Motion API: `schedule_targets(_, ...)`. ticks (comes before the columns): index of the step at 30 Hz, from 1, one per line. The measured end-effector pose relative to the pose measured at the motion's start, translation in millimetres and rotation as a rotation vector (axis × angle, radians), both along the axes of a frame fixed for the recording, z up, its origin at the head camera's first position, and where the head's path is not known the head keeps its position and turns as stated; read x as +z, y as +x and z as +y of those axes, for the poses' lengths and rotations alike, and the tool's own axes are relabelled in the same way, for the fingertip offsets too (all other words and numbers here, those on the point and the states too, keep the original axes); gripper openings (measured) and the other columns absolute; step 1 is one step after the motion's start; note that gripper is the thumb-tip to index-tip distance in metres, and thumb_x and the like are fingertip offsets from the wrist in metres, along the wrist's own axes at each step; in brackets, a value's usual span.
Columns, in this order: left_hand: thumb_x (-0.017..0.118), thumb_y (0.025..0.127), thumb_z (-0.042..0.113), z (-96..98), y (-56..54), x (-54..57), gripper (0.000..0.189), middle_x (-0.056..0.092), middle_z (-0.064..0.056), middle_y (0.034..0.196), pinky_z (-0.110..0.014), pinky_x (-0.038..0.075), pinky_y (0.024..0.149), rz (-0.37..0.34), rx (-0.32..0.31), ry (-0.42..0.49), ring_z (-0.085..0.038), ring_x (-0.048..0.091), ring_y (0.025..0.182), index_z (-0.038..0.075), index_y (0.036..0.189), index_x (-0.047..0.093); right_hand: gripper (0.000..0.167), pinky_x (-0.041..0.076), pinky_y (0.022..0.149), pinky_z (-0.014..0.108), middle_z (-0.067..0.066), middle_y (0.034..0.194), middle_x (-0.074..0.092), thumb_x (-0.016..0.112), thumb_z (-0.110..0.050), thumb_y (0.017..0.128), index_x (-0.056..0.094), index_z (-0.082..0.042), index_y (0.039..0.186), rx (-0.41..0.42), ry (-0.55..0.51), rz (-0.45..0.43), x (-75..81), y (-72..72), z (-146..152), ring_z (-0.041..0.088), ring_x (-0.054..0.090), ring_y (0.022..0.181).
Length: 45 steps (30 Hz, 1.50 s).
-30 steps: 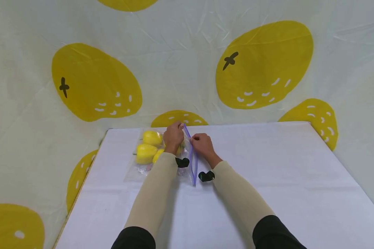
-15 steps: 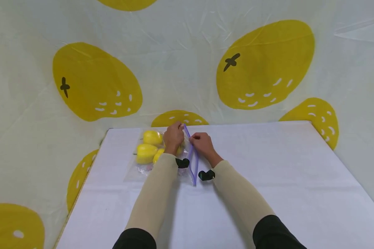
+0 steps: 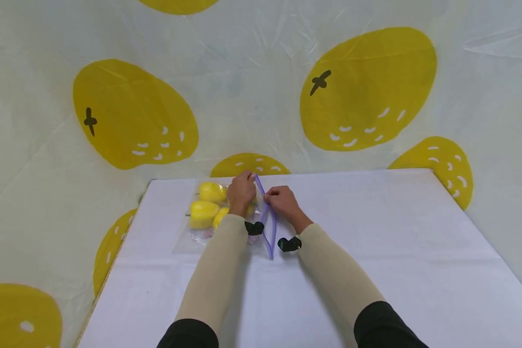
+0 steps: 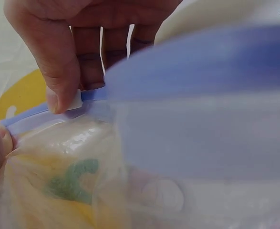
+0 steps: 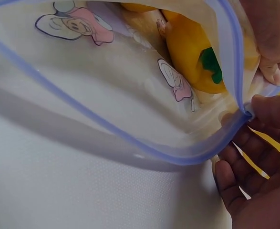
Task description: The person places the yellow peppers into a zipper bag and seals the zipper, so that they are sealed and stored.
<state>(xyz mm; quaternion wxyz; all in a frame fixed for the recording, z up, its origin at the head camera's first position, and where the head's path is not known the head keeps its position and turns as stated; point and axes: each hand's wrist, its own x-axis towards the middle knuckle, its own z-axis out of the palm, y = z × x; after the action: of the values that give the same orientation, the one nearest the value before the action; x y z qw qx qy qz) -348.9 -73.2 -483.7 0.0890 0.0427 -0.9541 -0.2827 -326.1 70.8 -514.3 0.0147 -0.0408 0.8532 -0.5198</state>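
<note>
A clear zip bag [image 3: 184, 244] with a purple zip strip [image 3: 273, 227] lies near the far side of the table, holding several yellow bell peppers [image 3: 203, 214]. My left hand [image 3: 241, 193] pinches the bag's far corner at the end of the strip. Just right of it, my right hand [image 3: 282, 200] pinches the small white slider [image 4: 75, 101] between thumb and finger. Toward me from the slider, the bag's mouth gapes. In the right wrist view, a pepper with a green stem [image 5: 210, 66] shows inside, beside cartoon prints [image 5: 75, 24] on the plastic. My left forearm hides part of the bag.
A white cloth covers the table [image 3: 396, 251], whose far edge meets a pale sheet [image 3: 252, 106] printed with large yellow fruits. The table's left edge [image 3: 113, 263] runs a short way left of the bag.
</note>
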Motion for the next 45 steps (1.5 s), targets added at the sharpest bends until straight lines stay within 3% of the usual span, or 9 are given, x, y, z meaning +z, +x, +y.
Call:
schedule_targets(16,0.043,0.111,0.031,0.3,2.0,1.5,0.029,0.075,-0.01,0.109,-0.054,0.055,0.091,0.003,0.009,0.004,-0.036,0.071,0.103,0.016,0.112,0.068,0.021,0.042,0.068,0.021,0.01,0.085,0.075,0.067,-0.016,0.093,0.08,0.0,0.093,0.039,0.024,-0.008,2.5,1.4,3,0.017,0.058,0.08)
schedule_targets(30,0.044,0.111,0.032,-1.4,3.5,-2.3,0.028,0.072,-0.01,0.107,-0.054,0.055,0.092,-0.001,0.0,0.023,-0.037,0.069,0.099,0.016,0.111,0.066,0.023,0.044,0.067,0.021,0.007,0.085,0.073,0.065,-0.018,0.096,0.08,0.0,0.096,0.044,0.047,-0.054,0.0,5.7,3,0.016,0.057,0.08)
schedule_targets(45,0.043,0.111,0.034,-5.3,-24.6,-2.3,0.03,0.072,-0.01,0.115,-0.054,0.054,0.101,-0.052,-0.022,0.042,-0.037,0.068,0.105,0.016,0.118,0.066,0.024,0.044,0.068,0.021,0.006,0.082,0.071,0.065,-0.019,0.097,0.08,-0.001,0.099,0.022,0.076,-0.111,5.7,-10.6,-3,0.018,0.057,0.08)
